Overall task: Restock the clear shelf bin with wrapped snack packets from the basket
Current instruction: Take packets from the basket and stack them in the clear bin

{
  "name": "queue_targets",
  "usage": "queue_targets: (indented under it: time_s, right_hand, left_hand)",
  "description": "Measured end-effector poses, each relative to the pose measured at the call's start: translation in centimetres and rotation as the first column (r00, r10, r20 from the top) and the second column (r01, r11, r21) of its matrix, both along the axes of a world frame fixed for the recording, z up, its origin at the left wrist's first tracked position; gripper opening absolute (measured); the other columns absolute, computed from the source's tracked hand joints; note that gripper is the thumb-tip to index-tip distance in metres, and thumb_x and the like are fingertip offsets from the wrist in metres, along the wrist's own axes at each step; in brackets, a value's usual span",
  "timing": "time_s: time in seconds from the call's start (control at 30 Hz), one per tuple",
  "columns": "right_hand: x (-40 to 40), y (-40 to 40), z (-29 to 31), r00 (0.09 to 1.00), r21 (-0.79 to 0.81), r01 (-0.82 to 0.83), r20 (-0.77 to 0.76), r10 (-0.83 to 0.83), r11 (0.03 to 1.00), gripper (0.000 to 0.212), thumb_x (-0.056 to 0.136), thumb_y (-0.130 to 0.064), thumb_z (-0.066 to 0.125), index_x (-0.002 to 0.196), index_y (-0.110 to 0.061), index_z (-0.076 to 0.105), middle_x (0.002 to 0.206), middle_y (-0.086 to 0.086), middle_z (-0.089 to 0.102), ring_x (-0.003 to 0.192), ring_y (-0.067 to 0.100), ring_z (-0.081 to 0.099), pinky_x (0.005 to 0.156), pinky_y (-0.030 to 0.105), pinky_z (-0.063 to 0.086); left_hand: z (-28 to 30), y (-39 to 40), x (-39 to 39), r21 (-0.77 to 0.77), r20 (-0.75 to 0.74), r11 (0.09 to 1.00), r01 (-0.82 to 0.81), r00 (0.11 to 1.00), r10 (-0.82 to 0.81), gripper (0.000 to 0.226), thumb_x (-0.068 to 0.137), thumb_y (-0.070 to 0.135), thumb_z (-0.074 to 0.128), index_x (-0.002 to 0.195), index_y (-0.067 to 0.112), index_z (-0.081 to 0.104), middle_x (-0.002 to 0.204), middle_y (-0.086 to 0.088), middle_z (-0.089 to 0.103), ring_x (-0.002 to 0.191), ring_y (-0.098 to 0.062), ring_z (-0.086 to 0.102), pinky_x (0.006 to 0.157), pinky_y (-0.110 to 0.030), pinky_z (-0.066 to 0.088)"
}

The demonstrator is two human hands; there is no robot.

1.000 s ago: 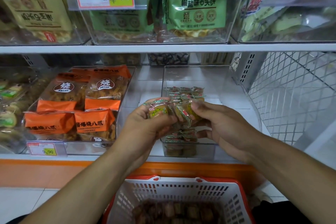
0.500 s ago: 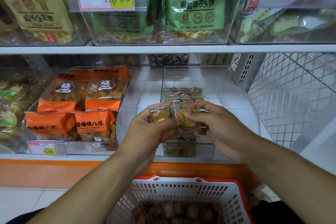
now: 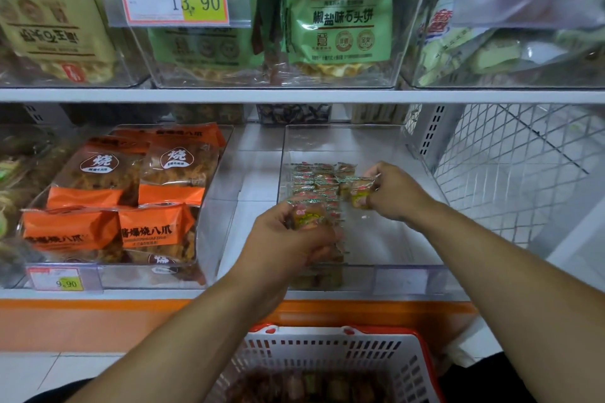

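Note:
A clear shelf bin [image 3: 402, 275] stands on the lower shelf, with a row of small wrapped snack packets [image 3: 314, 178] along its left side. My left hand [image 3: 288, 239] grips a bunch of packets [image 3: 306, 217] over the bin's front left. My right hand [image 3: 394, 193] pinches one packet [image 3: 360, 195] inside the bin, just right of the row. Below, the white basket with a red rim [image 3: 334, 357] holds several more brown packets [image 3: 314, 388].
A neighbouring clear bin of orange snack bags [image 3: 131, 206] sits to the left. Bins of green and tan biscuit bags [image 3: 343, 29] fill the upper shelf. A wire mesh panel [image 3: 510, 173] closes the shelf's right end. The bin's right half shows bare floor [image 3: 393, 239].
My hands, close together over the bin before, have separated. The right hand moved right and deeper into the bin with one packet; the left stayed near the front with the rest.

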State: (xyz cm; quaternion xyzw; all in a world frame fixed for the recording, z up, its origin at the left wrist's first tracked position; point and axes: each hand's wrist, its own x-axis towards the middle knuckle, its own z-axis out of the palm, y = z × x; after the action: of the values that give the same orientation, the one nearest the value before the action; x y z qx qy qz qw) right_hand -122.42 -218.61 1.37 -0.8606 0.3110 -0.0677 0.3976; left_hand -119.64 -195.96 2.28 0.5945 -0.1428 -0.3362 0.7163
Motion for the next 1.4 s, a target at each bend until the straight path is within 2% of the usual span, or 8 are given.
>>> queue_targets:
  time_s: [0.1,0.33,0.63,0.8,0.97,1.07,1.27,1.4]
  right_hand:
    - [2.2,-0.5,-2.6,0.996,-0.029,0.05,-0.074,-0.052,0.998,0.052,0.081,-0.006,0.081,0.126,-0.007,0.056,0.124,0.016,0.065,0.114,0.031,0.062,0.082,0.032,0.048]
    - [4.5,-1.2,-4.3,0.985,-0.048,0.162,-0.055,-0.164,0.986,0.084,0.075,-0.005,0.083,0.145,-0.012,0.036,0.117,0.015,0.061,0.098,0.029,0.059,0.081,0.032,0.048]
    - [4.5,-0.9,-4.3,0.989,-0.096,0.116,-0.08,-0.124,0.989,0.083,0.081,-0.004,0.074,0.152,-0.014,0.033,0.134,0.017,0.058,0.121,0.035,0.058,0.096,0.036,0.051]
    - [3.5,1.6,0.0,0.959,-0.239,0.126,0.278,-0.057,0.963,0.036,0.095,-0.023,0.067,0.129,-0.02,0.058,0.121,0.007,0.063,0.103,0.022,0.063,0.08,0.028,0.048]
    - [-1.1,7.3,3.6,0.812,0.016,-0.196,0.564,0.153,0.98,0.03,0.09,-0.061,0.061,0.086,-0.031,0.064,0.077,-0.007,0.06,0.07,0.008,0.055,0.065,0.025,0.045]
    - [-3.7,9.3,4.2,0.801,0.019,-0.387,0.503,0.326,0.922,0.042,0.073,-0.07,0.074,0.098,-0.038,0.064,0.082,-0.008,0.065,0.071,0.008,0.061,0.062,0.024,0.05]
    - [-4.5,10.0,3.8,0.855,0.016,-0.327,0.431,0.289,0.945,0.037,0.079,-0.025,0.086,0.105,-0.036,0.063,0.086,-0.011,0.071,0.071,0.005,0.064,0.067,0.022,0.053]
    - [-4.5,9.4,3.9,0.871,0.294,-0.323,0.464,0.161,0.899,0.03,0.084,-0.013,0.08,0.109,-0.025,0.068,0.085,-0.008,0.075,0.074,0.002,0.067,0.061,0.015,0.048]
  left_hand:
    - [-0.4,-0.9,-0.2,0.047,-0.033,0.999,0.021,0.999,-0.019,0.039,0.076,-0.001,0.084,0.111,0.01,0.072,0.101,-0.012,0.079,0.091,-0.029,0.077,0.07,-0.029,0.061]
    - [-0.9,-1.6,0.6,0.093,-0.081,0.993,0.068,0.995,-0.06,0.04,0.077,0.004,0.085,0.113,0.014,0.072,0.1,-0.007,0.08,0.091,-0.025,0.078,0.072,-0.029,0.062]
    - [-0.6,-1.2,0.8,-0.056,-0.198,0.997,0.046,0.979,-0.056,0.031,0.07,0.016,0.086,0.1,0.012,0.079,0.102,-0.013,0.079,0.09,-0.024,0.078,0.07,-0.027,0.061]
    - [-0.1,-0.8,0.8,-0.154,-0.184,0.987,-0.048,0.983,0.019,0.026,0.066,0.022,0.085,0.092,0.022,0.082,0.1,-0.006,0.079,0.095,-0.024,0.076,0.084,-0.034,0.063]
    - [0.6,-0.1,0.3,-0.203,-0.152,0.97,-0.131,0.983,0.101,0.018,0.076,0.025,0.083,0.091,0.018,0.076,0.069,-0.009,0.065,0.08,-0.026,0.072,0.07,-0.032,0.062]
    - [1.3,0.5,0.3,-0.186,-0.124,0.973,-0.136,0.986,0.114,0.033,0.084,0.023,0.079,0.112,0.009,0.071,0.094,-0.014,0.077,0.084,-0.028,0.077,0.064,-0.031,0.061]
    - [2.1,0.9,0.0,-0.146,-0.093,0.989,-0.001,0.996,-0.013,0.049,0.101,0.049,0.05,0.123,0.009,0.067,0.109,-0.016,0.077,0.098,-0.028,0.076,0.073,-0.038,0.063]
    - [2.6,1.5,0.5,-0.222,-0.187,0.975,0.009,0.981,-0.051,0.047,0.107,0.043,0.038,0.125,0.011,0.067,0.114,-0.019,0.075,0.096,-0.031,0.074,0.079,-0.046,0.064]
